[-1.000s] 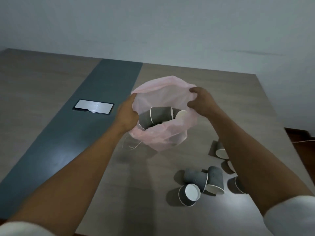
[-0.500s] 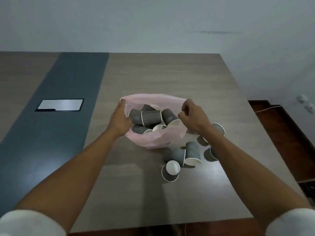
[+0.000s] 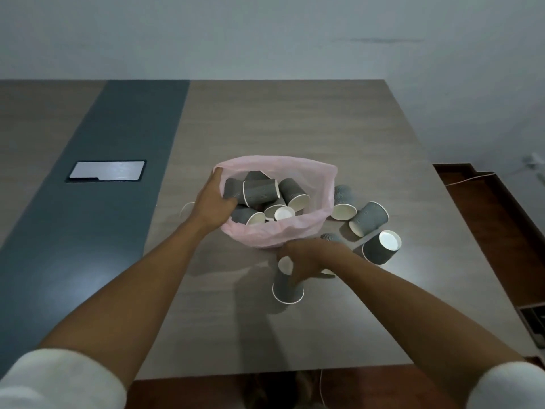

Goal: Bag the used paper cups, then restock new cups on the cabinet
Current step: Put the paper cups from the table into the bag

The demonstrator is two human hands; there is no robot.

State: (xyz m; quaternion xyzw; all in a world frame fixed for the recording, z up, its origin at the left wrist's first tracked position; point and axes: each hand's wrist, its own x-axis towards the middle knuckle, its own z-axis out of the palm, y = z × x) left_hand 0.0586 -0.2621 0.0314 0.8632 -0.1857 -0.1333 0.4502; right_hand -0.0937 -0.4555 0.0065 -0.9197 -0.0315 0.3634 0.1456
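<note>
Change: half a second ago the right hand (image 3: 306,259) gripped the near right rim of the pink bag (image 3: 321,184); it has since let go and dropped to the table (image 3: 265,119), onto an upside-down cup (image 3: 287,286) in front of the bag.
Bag position: the bag, lifted off the table one second ago, now sits on it with its mouth open toward the person.
Meaning for task: the bagging stage is under way and has moved from holding the bag open with both hands to collecting the loose cups one at a time. Restocking has not begun; no cabinet is in view.
Left hand: the left hand (image 3: 213,202) grips the left rim of the bag, fingers curled inside the opening, and keeps it spread.
Right hand: fingers curled loosely over the base of the upside-down cup, touching it. A firm grip cannot be confirmed; the hand is motion-blurred.
Cups in bag: several grey cups (image 3: 261,191) lie jumbled inside.
Cups outside bag: at least three more cups (image 3: 368,219) lie on their sides just right of the bag, and one is partly hidden behind the right hand.
</note>
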